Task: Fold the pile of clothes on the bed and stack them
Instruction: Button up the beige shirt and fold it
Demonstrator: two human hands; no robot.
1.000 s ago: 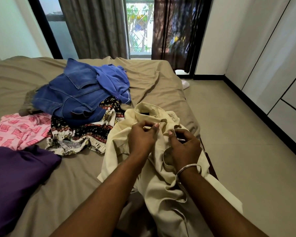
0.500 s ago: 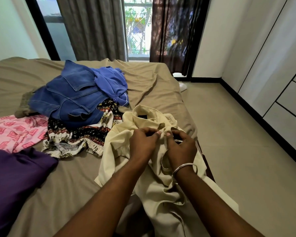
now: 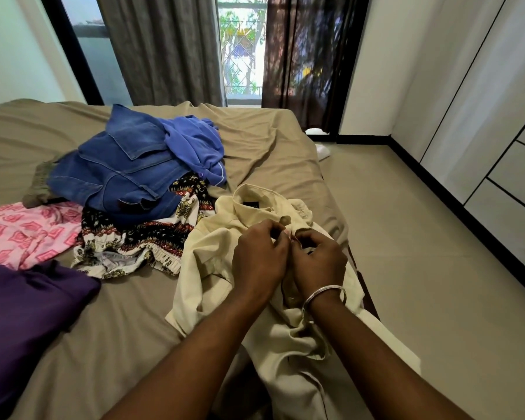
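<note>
A cream shirt (image 3: pixel 212 262) lies crumpled at the bed's near right edge, collar pointing away from me. My left hand (image 3: pixel 259 259) and my right hand (image 3: pixel 319 262) sit side by side on its front, each pinching the cream fabric just below the collar. Behind lies a pile: a blue denim jacket (image 3: pixel 119 174), a blue top (image 3: pixel 194 147), and a black, red and white patterned garment (image 3: pixel 140 241). A pink patterned cloth (image 3: pixel 22 234) and a purple garment (image 3: pixel 25 322) lie at the left.
The bed (image 3: pixel 270 153) has a taupe sheet with bare room beyond the pile and in front of me. A tiled floor (image 3: pixel 422 253) runs along the right, with white wardrobe doors (image 3: pixel 482 116). Curtains (image 3: pixel 164 50) hang at the far window.
My hands have drawn closer together on the shirt front, fingertips almost touching. The camera has shifted slightly; the clothes pile has not moved.
</note>
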